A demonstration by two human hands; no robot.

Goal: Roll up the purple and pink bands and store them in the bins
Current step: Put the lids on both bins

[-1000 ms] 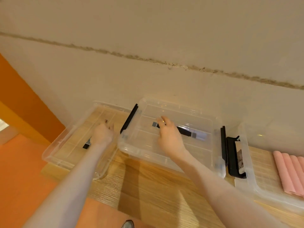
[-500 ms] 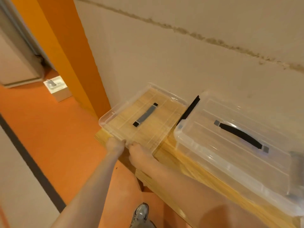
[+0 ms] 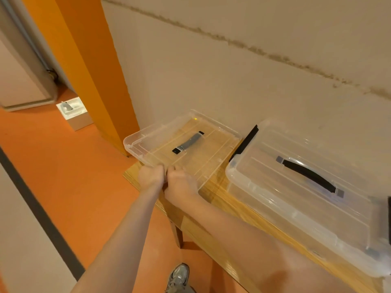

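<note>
Head view, left grip [image 3: 151,176] and right grip [image 3: 182,182] clutching clear lid's [image 3: 211,142] near edge, side by side

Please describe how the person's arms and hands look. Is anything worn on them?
Both forearms are bare as far as the picture shows: no sleeves, gloves, watch or bracelets. No rings show on the left hand or right hand, though the fingers are mostly hidden.

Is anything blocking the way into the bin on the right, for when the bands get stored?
Yes. The clear bin on the wooden table has its lid on, black handle on top. Both hands, left and right, grip the loose lid beside it. No bands are in view.
</note>
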